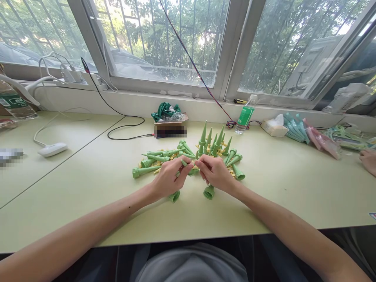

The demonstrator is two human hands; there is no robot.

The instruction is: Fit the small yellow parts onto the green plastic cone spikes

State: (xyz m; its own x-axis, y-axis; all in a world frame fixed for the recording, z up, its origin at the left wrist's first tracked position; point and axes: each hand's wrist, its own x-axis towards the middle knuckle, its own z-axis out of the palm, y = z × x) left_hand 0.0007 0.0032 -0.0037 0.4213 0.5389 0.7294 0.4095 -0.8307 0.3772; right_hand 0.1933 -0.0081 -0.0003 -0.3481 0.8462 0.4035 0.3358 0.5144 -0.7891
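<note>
My left hand (169,176) is closed around a green plastic watering spike (184,163), its pointed tip showing by the thumb. Close beside it, my right hand (216,171) pinches something small at its fingertips, mostly hidden; it may be a yellow valve piece. Around both hands lie several more green cone spikes with ribbed, threaded caps, such as the lying spike (145,171) on the left. Behind my right hand, a group of upright spikes (202,139) stands with small yellow pieces among them. Two open-ended spikes, a left one (174,196) and a right one (209,192), lie under my wrists.
At the back stand a small box (170,117) with green plastic wrap, a water bottle (246,115) and a tissue box (274,127). Bagged pieces (320,139) lie right, near another person's hand (368,159). A white mouse (53,149) and a black cable (126,138) are left.
</note>
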